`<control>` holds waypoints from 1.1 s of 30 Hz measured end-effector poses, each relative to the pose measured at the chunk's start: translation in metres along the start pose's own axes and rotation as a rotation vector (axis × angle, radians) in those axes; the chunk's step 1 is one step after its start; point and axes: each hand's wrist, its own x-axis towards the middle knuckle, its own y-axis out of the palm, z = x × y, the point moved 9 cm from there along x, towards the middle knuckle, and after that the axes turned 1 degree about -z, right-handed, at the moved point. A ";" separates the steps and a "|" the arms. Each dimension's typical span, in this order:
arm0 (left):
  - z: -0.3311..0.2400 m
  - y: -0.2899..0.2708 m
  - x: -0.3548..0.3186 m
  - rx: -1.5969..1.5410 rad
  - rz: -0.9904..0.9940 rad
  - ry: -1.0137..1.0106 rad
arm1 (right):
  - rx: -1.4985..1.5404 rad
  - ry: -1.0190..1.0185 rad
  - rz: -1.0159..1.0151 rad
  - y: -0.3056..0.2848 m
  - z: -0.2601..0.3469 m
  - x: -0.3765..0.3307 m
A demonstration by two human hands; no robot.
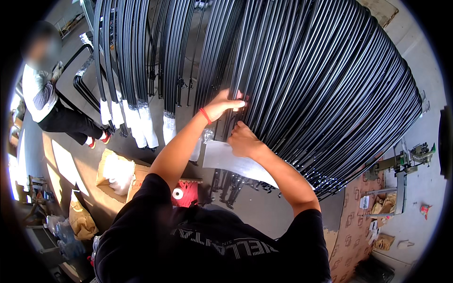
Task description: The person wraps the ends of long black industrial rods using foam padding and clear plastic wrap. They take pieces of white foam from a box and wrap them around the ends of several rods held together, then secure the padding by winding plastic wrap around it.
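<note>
Long thin black rods (283, 80) hang in a dense, curved row in front of me. My left hand (225, 104), with a red band at its wrist, is closed around a few rods at the row's left side, the thumb pointing right. Just below, my right hand (245, 140) is closed against the same rods with its fingers curled. What lies inside its grip is hidden. A white sheet (240, 162) spreads beneath the right hand and forearm, touching or very close to that hand. Left of my hands hang bundles of black rods (127, 56) with white-wrapped lower ends (134, 125).
An open cardboard box (104, 167) with white material stands at lower left, beside red twine (188, 192). A brown sack (81, 217) sits farther left. Another person (40, 92) stands at far left near bent black tubes (85, 85). Green machinery (406, 160) is at right.
</note>
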 end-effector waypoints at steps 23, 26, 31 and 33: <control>0.078 -0.028 -0.040 -0.085 0.155 -0.247 | 1.563 0.157 -0.380 0.092 -0.011 0.004; 0.113 -0.027 -0.058 0.192 0.355 -0.269 | 2.167 -0.171 -0.246 0.112 -0.003 -0.002; 0.180 -0.070 -0.100 0.366 0.032 -0.283 | 2.408 -0.240 -0.573 0.093 -0.003 -0.004; 0.193 -0.080 -0.114 0.366 -0.013 -0.233 | 2.388 -0.300 -0.593 0.103 -0.002 -0.001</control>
